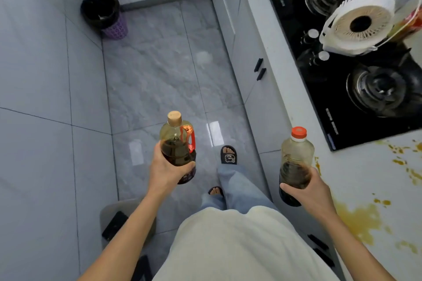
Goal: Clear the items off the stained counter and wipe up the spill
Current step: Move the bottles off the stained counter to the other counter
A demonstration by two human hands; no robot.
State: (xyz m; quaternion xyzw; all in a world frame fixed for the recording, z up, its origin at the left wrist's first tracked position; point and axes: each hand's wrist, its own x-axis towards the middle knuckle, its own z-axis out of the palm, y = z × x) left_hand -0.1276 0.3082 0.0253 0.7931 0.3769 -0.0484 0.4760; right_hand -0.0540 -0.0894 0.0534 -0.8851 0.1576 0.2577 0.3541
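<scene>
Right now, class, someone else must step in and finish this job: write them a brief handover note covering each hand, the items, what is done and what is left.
Left hand grips the bottle with the tan cap and red handle, held out over the floor.
Right hand grips the orange-capped bottle, beside the counter's edge.
Done: both bottles are off the counter.
Left: set the bottles down somewhere away from the stain; the yellow spill and splatters are not yet wiped. No cloth is in view.

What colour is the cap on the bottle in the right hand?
Orange-red, on the bottle held by the right hand; clearest in the head view.
</scene>
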